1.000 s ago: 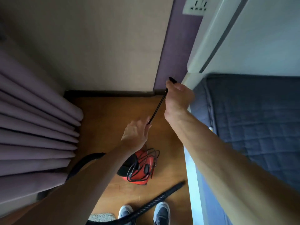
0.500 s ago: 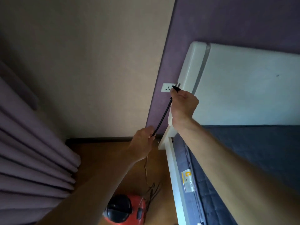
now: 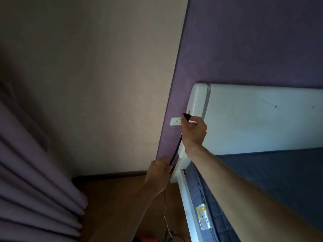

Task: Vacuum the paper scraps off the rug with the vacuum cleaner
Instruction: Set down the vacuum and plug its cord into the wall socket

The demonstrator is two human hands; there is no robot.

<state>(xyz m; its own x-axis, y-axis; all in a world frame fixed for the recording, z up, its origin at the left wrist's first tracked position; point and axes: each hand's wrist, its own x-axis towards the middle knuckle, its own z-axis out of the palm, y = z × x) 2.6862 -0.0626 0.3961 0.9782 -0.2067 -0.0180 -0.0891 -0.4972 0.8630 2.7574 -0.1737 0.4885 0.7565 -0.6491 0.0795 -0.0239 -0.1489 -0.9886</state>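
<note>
My right hand (image 3: 193,132) grips the black plug (image 3: 186,116) of the vacuum cleaner's cord and holds it right at the white wall socket (image 3: 175,121) on the purple wall. The black cord (image 3: 176,148) runs down from that fist to my left hand (image 3: 160,172), whose fingers are curled round it lower down. From there a thinner stretch of cord hangs to the floor. Only a red sliver of the vacuum cleaner (image 3: 146,239) shows at the bottom edge. The rug and the paper scraps are out of view.
A white headboard (image 3: 253,119) and a bed with a dark blue quilt (image 3: 272,180) fill the right side. Mauve curtains (image 3: 35,189) hang at the left. Between them lies a narrow strip of wooden floor (image 3: 122,203) below a beige wall.
The view has tilted up from the floor to the wall. My right hand has carried the plug up to the socket, and my left hand has followed along the cord. The vacuum has dropped almost out of view.
</note>
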